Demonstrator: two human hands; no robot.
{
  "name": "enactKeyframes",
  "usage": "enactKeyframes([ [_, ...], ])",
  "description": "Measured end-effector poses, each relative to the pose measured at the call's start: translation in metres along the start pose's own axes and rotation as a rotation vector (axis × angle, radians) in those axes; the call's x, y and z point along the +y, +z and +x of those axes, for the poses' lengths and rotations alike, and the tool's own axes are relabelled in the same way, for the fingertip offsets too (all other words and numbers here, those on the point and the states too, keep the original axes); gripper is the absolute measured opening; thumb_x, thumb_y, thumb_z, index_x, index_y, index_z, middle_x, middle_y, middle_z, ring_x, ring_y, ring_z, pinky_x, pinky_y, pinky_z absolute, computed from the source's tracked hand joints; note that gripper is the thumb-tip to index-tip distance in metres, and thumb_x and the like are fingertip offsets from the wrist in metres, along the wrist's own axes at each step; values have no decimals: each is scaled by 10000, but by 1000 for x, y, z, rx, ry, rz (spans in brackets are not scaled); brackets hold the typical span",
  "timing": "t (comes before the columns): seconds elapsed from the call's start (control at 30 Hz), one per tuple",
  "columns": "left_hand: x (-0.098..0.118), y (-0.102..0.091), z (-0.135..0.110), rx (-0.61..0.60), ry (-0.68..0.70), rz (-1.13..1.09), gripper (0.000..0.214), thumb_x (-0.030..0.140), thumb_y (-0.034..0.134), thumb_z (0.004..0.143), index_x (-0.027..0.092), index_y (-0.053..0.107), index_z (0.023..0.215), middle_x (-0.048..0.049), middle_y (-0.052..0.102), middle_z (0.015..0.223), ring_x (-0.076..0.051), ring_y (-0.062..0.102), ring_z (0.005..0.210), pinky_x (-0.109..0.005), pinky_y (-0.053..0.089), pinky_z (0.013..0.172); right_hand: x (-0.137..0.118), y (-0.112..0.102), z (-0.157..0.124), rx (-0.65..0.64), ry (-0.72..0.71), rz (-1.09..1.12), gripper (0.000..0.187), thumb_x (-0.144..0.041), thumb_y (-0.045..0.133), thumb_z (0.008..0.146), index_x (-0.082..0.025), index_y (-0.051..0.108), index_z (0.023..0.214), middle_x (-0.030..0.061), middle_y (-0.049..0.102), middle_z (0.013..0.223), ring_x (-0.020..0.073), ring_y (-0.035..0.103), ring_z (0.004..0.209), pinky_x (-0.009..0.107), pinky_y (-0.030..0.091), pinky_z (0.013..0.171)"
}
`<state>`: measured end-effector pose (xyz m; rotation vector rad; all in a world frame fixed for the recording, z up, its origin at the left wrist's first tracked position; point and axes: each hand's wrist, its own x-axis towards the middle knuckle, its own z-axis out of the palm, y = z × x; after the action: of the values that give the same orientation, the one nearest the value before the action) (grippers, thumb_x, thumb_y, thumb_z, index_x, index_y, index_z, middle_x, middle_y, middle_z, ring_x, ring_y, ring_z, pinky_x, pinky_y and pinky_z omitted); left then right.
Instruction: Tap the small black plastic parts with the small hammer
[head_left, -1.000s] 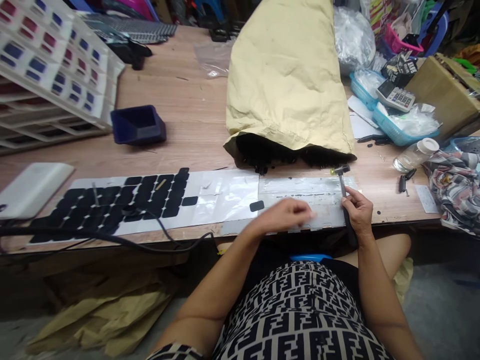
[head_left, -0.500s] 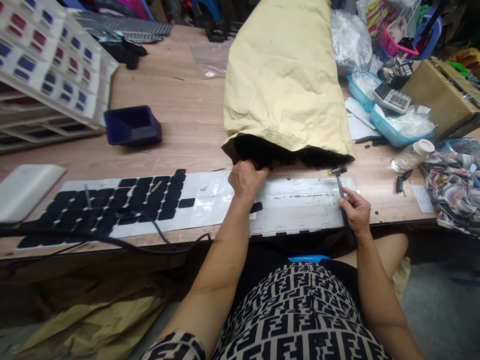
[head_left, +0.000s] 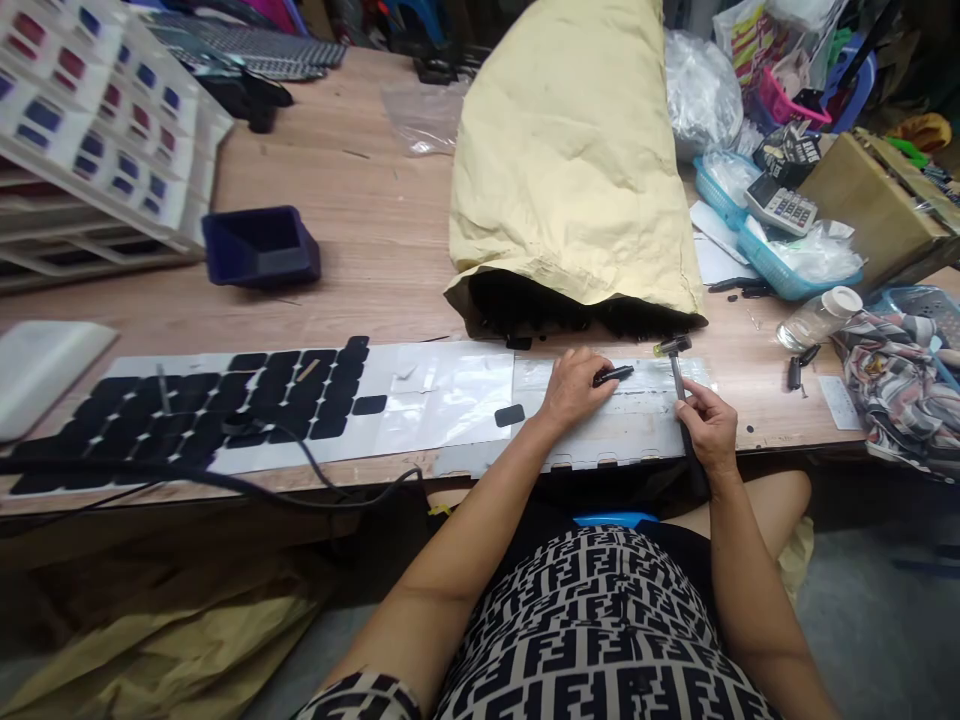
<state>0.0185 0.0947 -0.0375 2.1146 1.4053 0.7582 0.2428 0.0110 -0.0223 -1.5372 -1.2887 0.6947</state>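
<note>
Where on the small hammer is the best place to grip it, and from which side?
By the dark handle, coming from the person's own side. The hammer points its head away from the person, with its thin shaft running back toward them, so the right hand wraps the handle end. The left hand pinches a black part beside it.

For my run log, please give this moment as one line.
left hand: holds black part on grey plate | right hand: grips hammer, head near part | behind: paper sack

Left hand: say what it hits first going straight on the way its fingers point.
Likely the hammer, held in the right hand; the black piece pinched in the left hand would touch it first.
</note>
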Motion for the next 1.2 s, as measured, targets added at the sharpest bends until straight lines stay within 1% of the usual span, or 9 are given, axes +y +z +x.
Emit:
enactKeyframes([
  [0.13,-5,1,3,-37,-26,-77,133,291,729,839,237,742,959,-37,667,972,-246,560,976,-394,412,914,1,-1,-3,-4,-78,-100,396,-317,665,829,-188,740,1196,-28,562,700,125,513,602,281,459,587],
  [0.3,-5,-2,4,-39,-52,-147,136,283,774,803,247,756,933,-17,696,978,-240,577,999,-398,408,944,-19,4,-14,-79,-290,-359,372,-277,638,851,-225,748,1202,22,637,752,180,592,683,333,547,675],
  [0.43,-2,-1,5,-16,-87,-168,138,273,804,769,254,760,899,-12,704,966,-241,581,998,-394,415,930,-34,15,-22,-119,-451,-442,384,-248,612,870,-215,734,1232,50,701,765,214,617,711,368,563,706],
  [0.53,-1,-1,6,-12,-99,-170,130,273,819,751,239,750,856,-11,697,931,-234,583,971,-386,419,908,-35,21,-23,-127,-506,-489,381,-226,605,863,-198,738,1218,57,725,756,219,618,693,366,558,692],
  [0.67,0,-3,7,-23,-106,-168,124,275,828,734,227,734,799,-9,686,890,-227,580,941,-377,421,880,-34,23,-21,-161,-502,-535,368,-220,598,853,-213,750,1189,53,738,747,222,621,684,367,556,690],
  [0.83,-1,-2,7,-7,-101,-196,119,255,824,732,229,749,821,-7,697,892,-226,580,939,-377,420,884,-37,18,-20,-93,-493,-502,375,-223,601,869,-169,740,1213,71,734,769,216,602,672,361,545,669],
  [0.93,-1,-2,6,-7,-90,-194,120,251,824,731,219,749,820,-8,703,899,-224,580,935,-378,418,884,-35,16,-20,-95,-473,-512,363,-230,605,867,-159,750,1192,61,710,729,206,585,653,355,538,663],
  [1.07,-2,-2,6,-9,-89,-193,117,253,817,737,220,751,827,-3,695,891,-219,581,928,-370,418,872,-26,12,-18,-113,-352,-442,357,-250,624,855,-190,757,1181,26,653,704,178,571,643,324,529,644],
  [1.2,-5,0,6,-11,-84,-164,108,264,807,751,223,749,832,-5,686,886,-223,575,930,-366,425,863,-14,8,-12,-17,-214,-280,380,-278,655,839,-177,751,1193,5,604,722,154,548,643,301,498,619],
])
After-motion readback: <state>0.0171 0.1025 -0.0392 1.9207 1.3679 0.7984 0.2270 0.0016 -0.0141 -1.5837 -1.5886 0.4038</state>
